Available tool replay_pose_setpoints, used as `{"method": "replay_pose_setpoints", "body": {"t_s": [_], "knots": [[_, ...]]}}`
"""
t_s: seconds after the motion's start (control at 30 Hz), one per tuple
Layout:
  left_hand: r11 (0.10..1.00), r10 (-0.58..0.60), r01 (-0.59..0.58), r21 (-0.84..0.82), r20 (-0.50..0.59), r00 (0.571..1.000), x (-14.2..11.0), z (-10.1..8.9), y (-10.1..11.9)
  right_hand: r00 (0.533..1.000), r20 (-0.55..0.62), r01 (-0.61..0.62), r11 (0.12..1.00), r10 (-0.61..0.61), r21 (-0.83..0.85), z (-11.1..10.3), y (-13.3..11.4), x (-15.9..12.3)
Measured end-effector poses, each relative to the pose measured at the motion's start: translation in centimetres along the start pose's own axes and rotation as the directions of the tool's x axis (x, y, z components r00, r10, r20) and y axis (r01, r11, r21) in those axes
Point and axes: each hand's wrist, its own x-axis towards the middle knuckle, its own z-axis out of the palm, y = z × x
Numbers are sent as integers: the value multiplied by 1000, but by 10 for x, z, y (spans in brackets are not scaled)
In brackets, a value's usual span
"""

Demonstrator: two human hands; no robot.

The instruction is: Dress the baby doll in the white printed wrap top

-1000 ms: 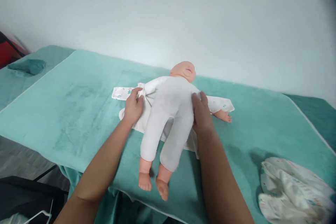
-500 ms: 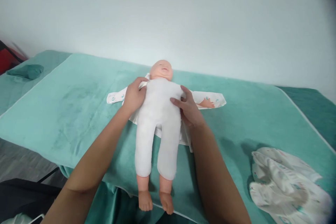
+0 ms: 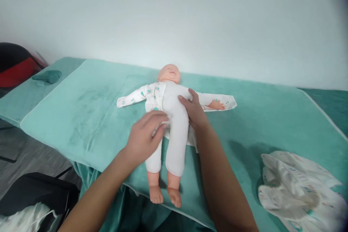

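Observation:
A baby doll (image 3: 178,116) with a white padded body lies on its back, bare feet toward me. A white baby shirt (image 3: 154,96) with a small coloured print is spread under it. The shirt's left-hand front panel covers part of the chest, and the sleeve on that side lies stretched out. My left hand (image 3: 144,134), slightly blurred, pinches the lower edge of that panel over the doll's hip. With thumb in front, my right hand (image 3: 196,110) holds the doll's right-hand side near the armpit. Beyond it, the doll's hand (image 3: 216,104) rests on the other sleeve.
Green cloth (image 3: 103,116) covers the table, which stands against a white wall. A crumpled printed white garment (image 3: 299,192) lies at the near right. At lower left is a black chair (image 3: 40,188) with pale cloth on it; a red and black chair (image 3: 19,67) stands farther back.
My left hand has moved from the doll's shoulder down to its hip, bringing the shirt's front panel over the chest. My right hand stays at the doll's side. The view has shifted slightly left.

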Motion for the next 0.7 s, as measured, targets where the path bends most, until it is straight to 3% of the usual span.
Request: {"method": "replay_pose_setpoints", "body": {"t_s": [0.07,0.13,0.23,0.4,0.53,0.7], "knots": [[980,-132,148,132,-124,983,-13,9,-20,1000,10,8,1000,-8,-16,-2,1,1],[954,-230,253,164,-144,962,-23,19,-36,1000,25,12,999,-11,-34,-4,2,2],[941,-294,315,124,-167,941,-35,31,-49,999,43,32,998,-29,-60,-5,4,3],[968,-226,244,61,-223,948,-51,35,-49,999,28,26,996,-24,-82,-6,5,3],[988,-136,145,49,-164,977,-58,29,-46,999,23,30,993,-27,-113,-6,8,5],[979,-175,190,70,-177,968,-38,24,-41,998,36,65,986,-60,-156,-10,13,8]]}}
